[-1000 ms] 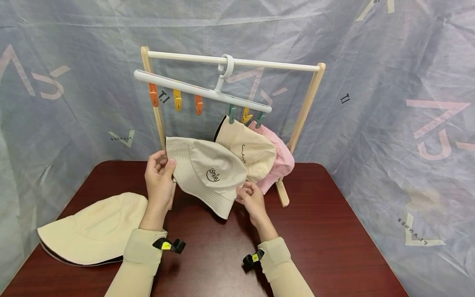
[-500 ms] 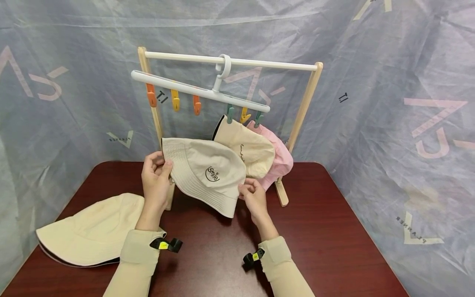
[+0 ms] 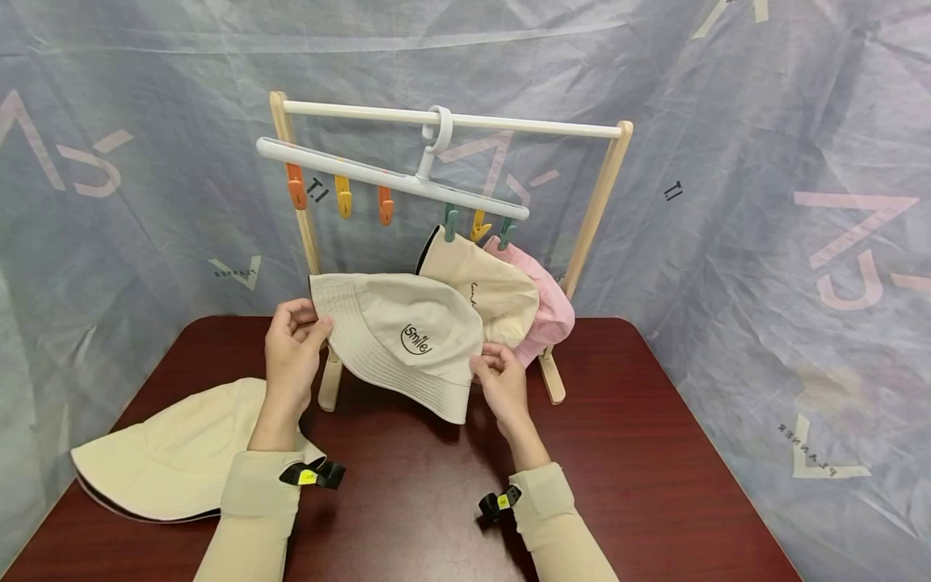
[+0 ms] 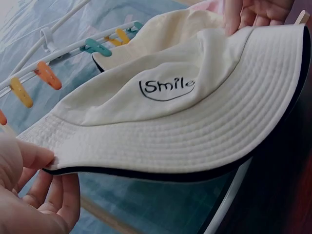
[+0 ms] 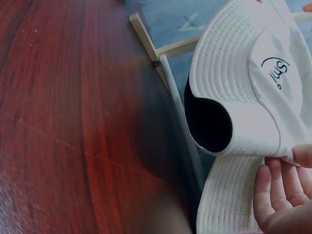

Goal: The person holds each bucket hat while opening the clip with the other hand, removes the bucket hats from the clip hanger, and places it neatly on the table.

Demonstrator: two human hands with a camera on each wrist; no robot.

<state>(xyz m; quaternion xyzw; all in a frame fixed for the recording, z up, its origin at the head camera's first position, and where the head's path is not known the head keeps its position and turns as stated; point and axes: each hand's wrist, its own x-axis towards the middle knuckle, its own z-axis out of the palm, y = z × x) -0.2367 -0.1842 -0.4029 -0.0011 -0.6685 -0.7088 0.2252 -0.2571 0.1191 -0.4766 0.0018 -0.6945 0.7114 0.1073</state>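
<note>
A pale bucket hat [image 3: 400,323] with "Smile" lettering and a dark lining is held up in front of the rack. My left hand [image 3: 292,347] pinches its brim at the left edge, thumb on top and fingers beneath, as the left wrist view shows. On the other side my right hand [image 3: 502,384] pinches the fabric where crown meets brim; in the right wrist view the brim curls there and bares the black lining [image 5: 209,122]. Behind it a cream hat [image 3: 502,295] hangs from a green clip [image 3: 451,225], and a pink hat [image 3: 556,311] hangs further right.
A white hanger [image 3: 393,178] hooks over the rod [image 3: 524,125] of a wooden rack. Orange clips [image 3: 296,190] and a yellow clip [image 3: 343,198] hang unloaded on its left half. Another cream bucket hat [image 3: 174,453] lies on the table [image 3: 655,453] at left.
The left hand has shifted left and slightly down with the brim, and the right hand has moved a little right and up. The Smile hat now lies flatter and stretched wider between them.
</note>
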